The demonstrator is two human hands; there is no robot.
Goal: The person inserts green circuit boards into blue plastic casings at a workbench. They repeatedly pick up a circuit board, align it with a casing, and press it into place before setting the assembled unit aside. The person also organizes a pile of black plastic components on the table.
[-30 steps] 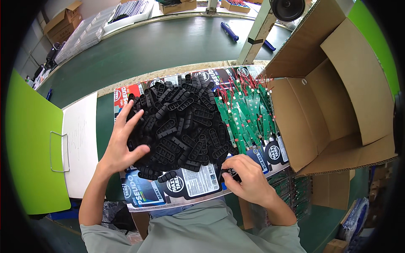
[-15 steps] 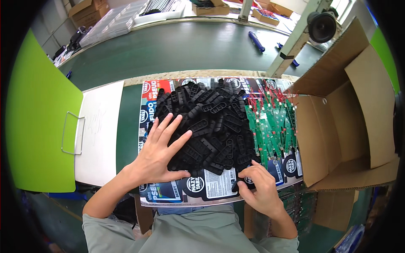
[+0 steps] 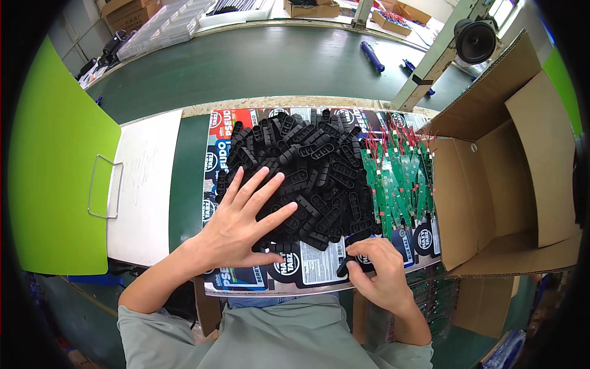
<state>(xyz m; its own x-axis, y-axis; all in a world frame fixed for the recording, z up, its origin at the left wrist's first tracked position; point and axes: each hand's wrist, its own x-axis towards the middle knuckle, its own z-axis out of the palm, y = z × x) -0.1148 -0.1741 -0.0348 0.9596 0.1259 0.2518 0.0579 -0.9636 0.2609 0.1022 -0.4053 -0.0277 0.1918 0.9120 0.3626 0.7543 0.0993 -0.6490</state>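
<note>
Pinching one black piece (image 3: 343,268) in the right hand (image 3: 382,270), at five o'clock from the black pile (image 3: 314,149); holding the left hand (image 3: 236,226) wide at eight. Probably light, stiff; best held by long sides.

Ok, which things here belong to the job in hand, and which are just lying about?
Likely the job:
- pile of black parts, under the left hand
- small black piece in the right hand
- probably green circuit boards, beside the pile

Apparently lying about:
- round black speaker
- blue stick-shaped object
</note>
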